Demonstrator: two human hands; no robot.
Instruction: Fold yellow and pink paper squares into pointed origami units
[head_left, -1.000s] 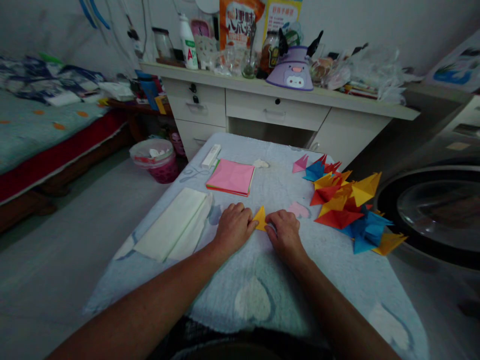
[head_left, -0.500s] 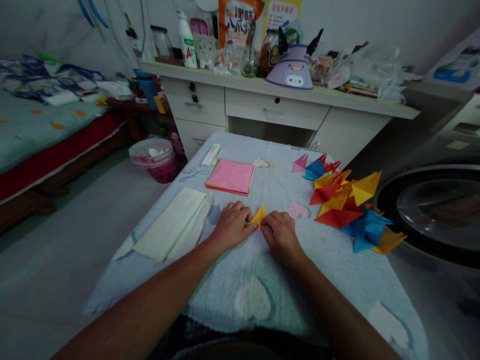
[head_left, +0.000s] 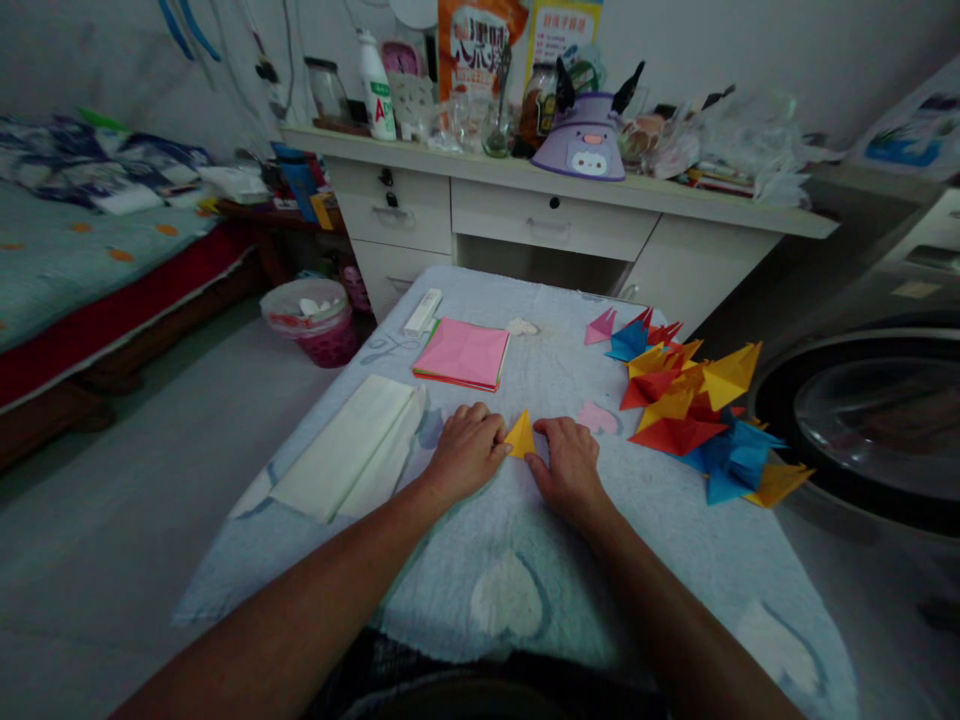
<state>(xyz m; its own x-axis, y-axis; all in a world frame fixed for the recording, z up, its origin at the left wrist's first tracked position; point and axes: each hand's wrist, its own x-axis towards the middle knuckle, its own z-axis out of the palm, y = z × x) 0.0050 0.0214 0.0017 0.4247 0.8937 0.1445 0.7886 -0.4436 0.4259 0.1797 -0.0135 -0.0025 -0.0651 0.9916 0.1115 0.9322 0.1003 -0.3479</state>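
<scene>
White drawer cabinet [head_left: 495, 212] ahead of you, against a pale wall [head_left: 690, 50]. Bed [head_left: 82, 265] on your left, front-loading washer [head_left: 862, 285] right; grey floor [head_left: 150, 480], dim light.

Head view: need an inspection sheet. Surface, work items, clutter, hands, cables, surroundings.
Surface: pale blue heart-patterned cloth, wrinkled.
Work items: yellow folded paper near center; pink-topped paper stack beyond; folded paper pieces piled at right.
Clutter: folded white sheet at left; small white object beyond.
Hands: left hand holds the yellow folded paper's left corner; right hand at its right, contact unclear.
Cables: thin cords on wall, upper left.
Surroundings: drawer cabinet, bin, bed, round-door appliance.
</scene>
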